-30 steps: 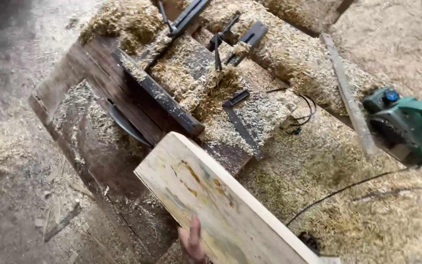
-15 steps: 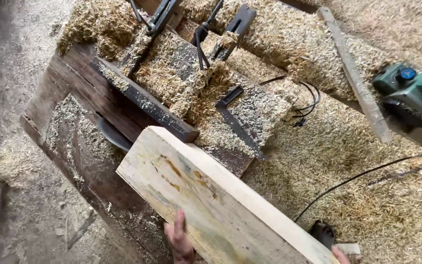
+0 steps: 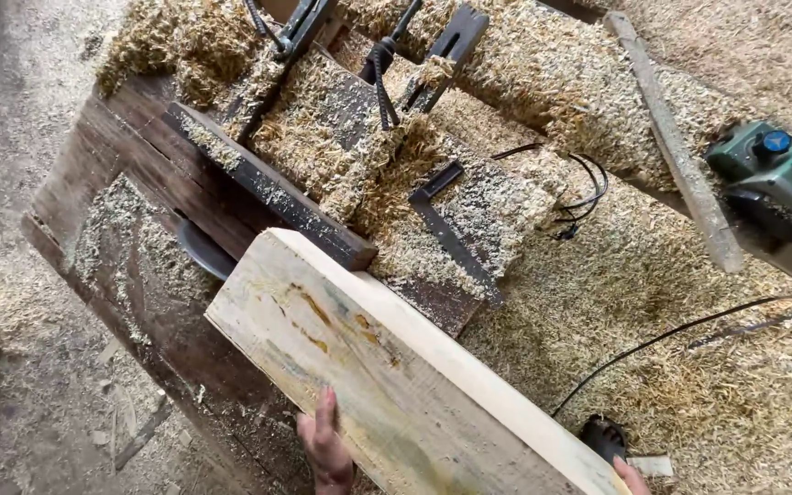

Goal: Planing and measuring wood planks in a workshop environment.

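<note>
A dark wooden workbench [image 3: 130,192], heaped with shavings, fills the view. Above it slants a pale plank [image 3: 387,367], its far end near the saw blade [image 3: 202,249]. The left hand [image 3: 325,449] grips the plank's lower edge from beneath; the right hand [image 3: 632,477], barely visible, touches its other edge, grip unclear.

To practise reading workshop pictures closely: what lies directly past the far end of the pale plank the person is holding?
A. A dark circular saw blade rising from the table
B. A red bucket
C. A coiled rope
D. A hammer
A: the plank, held by the left hand, has its far end next to a dark curved saw blade sticking up from the sawdust-covered table.
</note>
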